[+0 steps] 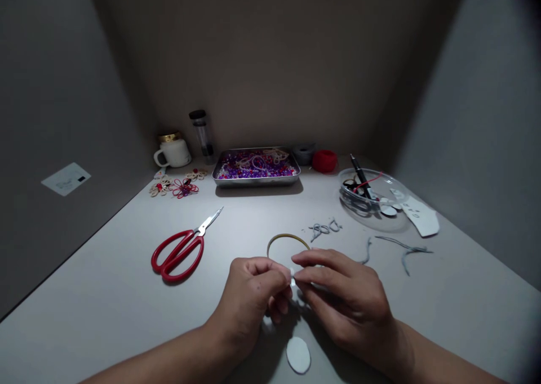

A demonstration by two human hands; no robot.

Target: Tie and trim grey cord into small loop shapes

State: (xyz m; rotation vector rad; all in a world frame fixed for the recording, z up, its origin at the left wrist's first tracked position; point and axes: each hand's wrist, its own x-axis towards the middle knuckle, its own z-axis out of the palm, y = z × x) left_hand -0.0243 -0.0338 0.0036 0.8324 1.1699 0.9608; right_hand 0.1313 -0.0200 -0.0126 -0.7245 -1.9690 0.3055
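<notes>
Centrally, small white piece [292, 277]: it sat at the fingertips, over the near middle of the table.
Left hand [252, 291]: thumb and forefinger were clamped on the white piece.
Right hand [349, 297]: the fingertips met at the piece's right side; whether they gripped it or only touched it, I could not tell.
Yellowish band [288, 236]: it arched on the far side of the hands, its ends hidden by the fingers.
Step at the fingertips: this looked like fine positioning of the white piece, perhaps against the band.
Next move with the piece: it seemed to call for a steady left pinch and small, light adjustments from the right.
White oval [298, 355]: it lay flat, nearest the viewer, below the hands.
Red-handled scissors [181, 251]: they rested to the left, blades pointing far and right.
Grey cord snippets [324, 228]: they lay beyond the right hand.
Metal tray [256, 183]: it stood at the far middle, filled with beads.
Clear dish [341, 195]: it stood far right, holding a black pen [361, 177].
</notes>
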